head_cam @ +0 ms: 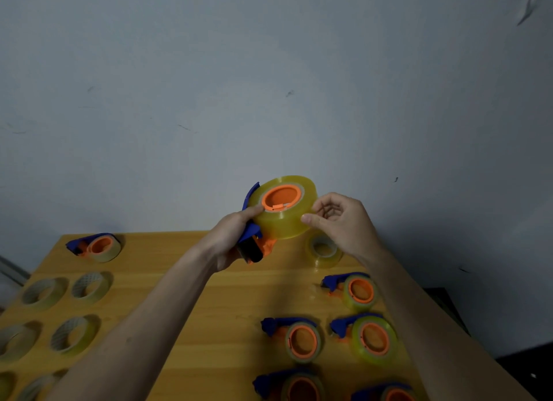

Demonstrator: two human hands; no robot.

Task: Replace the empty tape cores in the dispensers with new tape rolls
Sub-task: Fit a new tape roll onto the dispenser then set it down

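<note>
I hold a blue and orange tape dispenser [254, 245] up above the wooden table [209, 296]. My left hand [236, 236] grips its handle, thumb against the roll. A full yellowish tape roll [287, 221] sits on the dispenser's orange hub [281, 198]. My right hand [338, 221] pinches the right edge of that roll with curled fingers and thumb.
A loose clear tape roll [323, 251] lies below my right hand. Several loaded dispensers [356, 290] lie at the right front, one dispenser [95, 246] at the far left. Several empty tape cores [89, 287] lie at the left. A grey wall rises behind the table.
</note>
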